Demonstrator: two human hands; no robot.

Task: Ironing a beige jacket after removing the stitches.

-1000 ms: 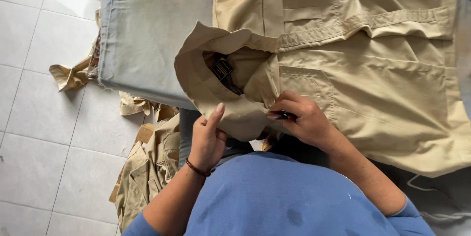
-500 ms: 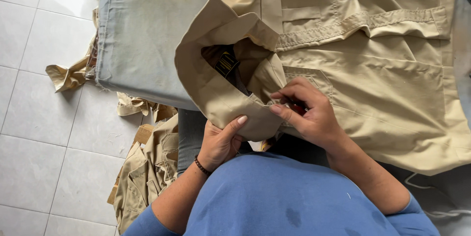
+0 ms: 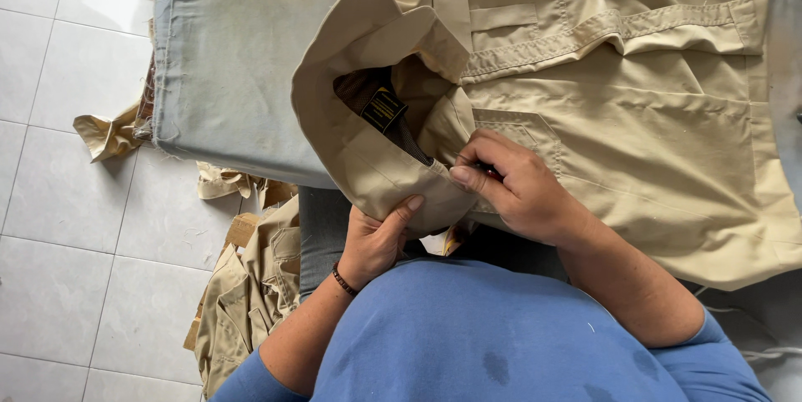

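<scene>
A beige shirt [image 3: 635,126] lies spread on a grey cloth-covered table [image 3: 234,51], its collar [image 3: 368,160] hanging over the near edge. A dark label [image 3: 384,108] shows inside the collar. My left hand [image 3: 380,239] grips the collar's lower edge from beneath. At the collar's right end, by the shirt front, my right hand [image 3: 518,189] pinches a small dark tool with a bit of red; the fingers hide most of it.
More beige garments [image 3: 251,293] are piled on the white tiled floor [image 3: 67,226] at my left side. Beige fabric scraps [image 3: 104,133] lie under the table's edge. My blue shirt [image 3: 501,335] fills the lower frame.
My left hand went from lying flat on the collar to gripping its lower edge. The collar has turned up, showing more of the label. My right hand stays at the collar's end.
</scene>
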